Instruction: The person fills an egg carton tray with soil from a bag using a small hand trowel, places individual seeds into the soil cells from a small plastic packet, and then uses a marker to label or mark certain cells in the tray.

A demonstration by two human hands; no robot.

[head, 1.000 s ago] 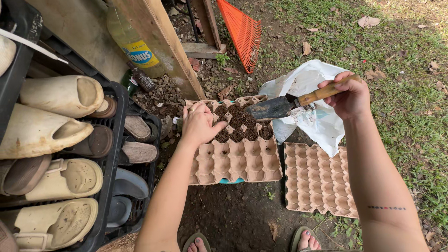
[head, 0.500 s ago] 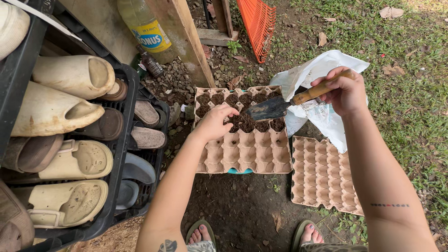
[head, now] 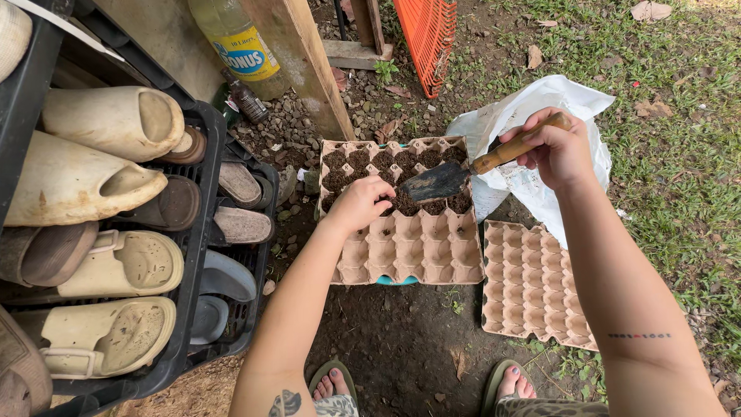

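Bare dirt underfoot: right hand (head: 552, 150) clasps wooden-handled trowel (head: 455, 174); left hand (head: 359, 202), loosely curled, touches soil-filled pulp tray (head: 401, 247)

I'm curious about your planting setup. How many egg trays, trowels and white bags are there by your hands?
Cardboard egg trays: 2, one partly filled with soil under the left hand, one bare
Trowel: 1, in the right hand
White plastic bag: 1
Total: 4
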